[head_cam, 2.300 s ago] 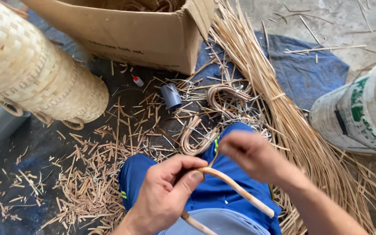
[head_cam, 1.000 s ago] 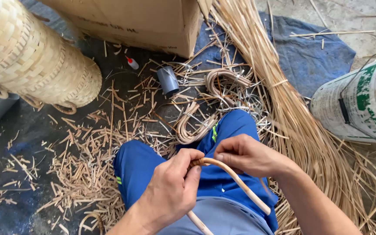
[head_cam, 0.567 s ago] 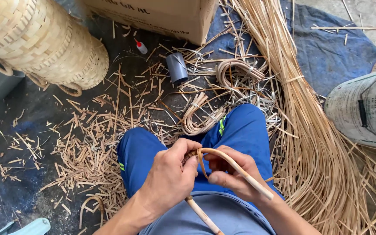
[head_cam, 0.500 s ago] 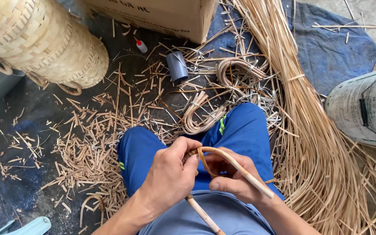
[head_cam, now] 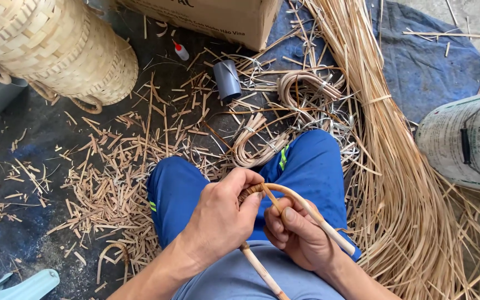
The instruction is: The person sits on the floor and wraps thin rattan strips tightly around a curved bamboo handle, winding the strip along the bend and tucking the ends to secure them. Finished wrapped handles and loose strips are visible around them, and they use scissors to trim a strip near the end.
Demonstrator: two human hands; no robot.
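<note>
Left hand (head_cam: 220, 216) is ours, closed around the bend of a curved rattan handle (head_cam: 295, 201), thumb and fingers pinching the spot where a thin brown strip (head_cam: 251, 191) is wound onto the cane. Right hand (head_cam: 295, 236) closes underneath, thumb pressed on the cane just past the wrap, fingers curled around the thin strip end. The handle sits over our lap, above the blue trousers (head_cam: 306, 166), one leg of it running down toward our waist, the other out to the right.

We judge the step as binding: the wrap is only begun at the top of the bend, most of the cane is bare. The next move, as we read it, calls for keeping the strip taut while turning it round the cane, with the left pinch holding the wound turns so they do not slip.

Just beyond the knees lie more bent rattan hoops (head_cam: 262, 144) tied in bundles. A long sheaf of rattan strips (head_cam: 384, 139) runs along the right. Offcuts litter the dark floor (head_cam: 23, 233). Farther off are a grey tube piece (head_cam: 228, 79), a small glue bottle (head_cam: 180, 51), a woven basket (head_cam: 56, 50), a cardboard box (head_cam: 218, 16) and a white bucket (head_cam: 462, 141).
</note>
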